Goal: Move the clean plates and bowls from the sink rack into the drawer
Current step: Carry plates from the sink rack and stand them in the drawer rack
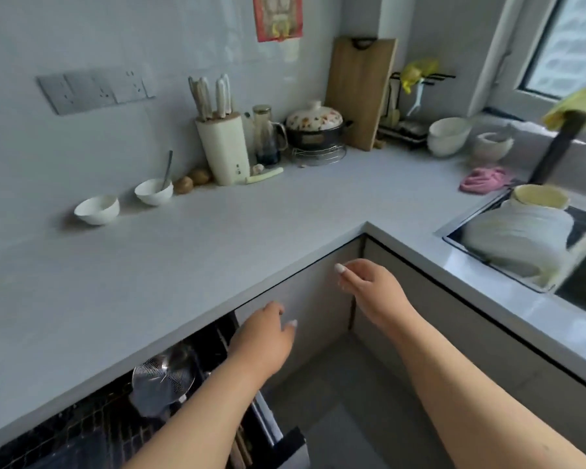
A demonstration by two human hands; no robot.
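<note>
The left hand (263, 346) hung loosely curled over the open drawer (170, 394), holding nothing; the right hand (369, 289) hovered relaxed and empty. Plates (515, 245) sat blurred in the sink rack (454, 236).

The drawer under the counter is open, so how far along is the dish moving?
Done: the drawer stands open, a metal strainer inside; no plates visible there. In hand: nothing; the left hand hovers over the drawer, the right hand is empty by the cabinet front. Left: the stacked white dishes on the sink rack are waiting.
</note>
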